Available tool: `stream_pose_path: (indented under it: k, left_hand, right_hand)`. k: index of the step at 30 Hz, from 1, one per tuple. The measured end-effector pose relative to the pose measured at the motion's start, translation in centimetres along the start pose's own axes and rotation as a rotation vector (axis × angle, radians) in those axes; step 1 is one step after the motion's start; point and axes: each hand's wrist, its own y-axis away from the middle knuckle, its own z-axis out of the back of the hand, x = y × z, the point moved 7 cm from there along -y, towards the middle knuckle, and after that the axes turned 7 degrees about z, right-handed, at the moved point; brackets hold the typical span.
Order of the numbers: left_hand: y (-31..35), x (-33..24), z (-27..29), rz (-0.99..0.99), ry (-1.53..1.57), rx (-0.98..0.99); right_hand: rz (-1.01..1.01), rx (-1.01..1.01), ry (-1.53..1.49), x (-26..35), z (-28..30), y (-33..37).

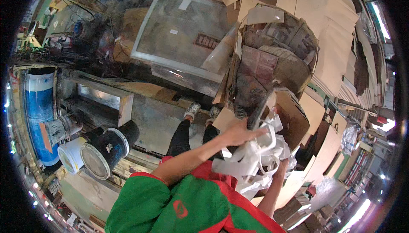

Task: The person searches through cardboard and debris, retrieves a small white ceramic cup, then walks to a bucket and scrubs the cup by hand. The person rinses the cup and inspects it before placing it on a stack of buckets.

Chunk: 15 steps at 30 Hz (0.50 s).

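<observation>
White strips (265, 158) sat right of centre beside the brown cardboard (294, 115), left hand (237, 133) grasping them, right hand (283, 167) underneath, finger closure can't tell, presumably containing the loose tangle.

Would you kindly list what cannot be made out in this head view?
Right hand: fingers mostly hidden by the white strips, head view.
Red-and-green shirt: cut off by the lower edge, head view.
Upper-left background clutter: too small and blurred to identify, head view.
</observation>
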Motion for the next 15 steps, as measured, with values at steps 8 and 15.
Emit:
stream_pose_path:
  k: [8, 15]
  left_hand:
    - [2.8, -0.7, -1.8, -0.302, 0.084, 0.337]
    - [-0.4, 3.2, 8.4, -0.193, 0.190, -0.024]
  right_hand:
    - [-0.125, -0.231, -0.308, -5.0, 6.1, 5.3]
    - [0.123, -0.030, -0.078, 0.6, -0.2, -6.3]
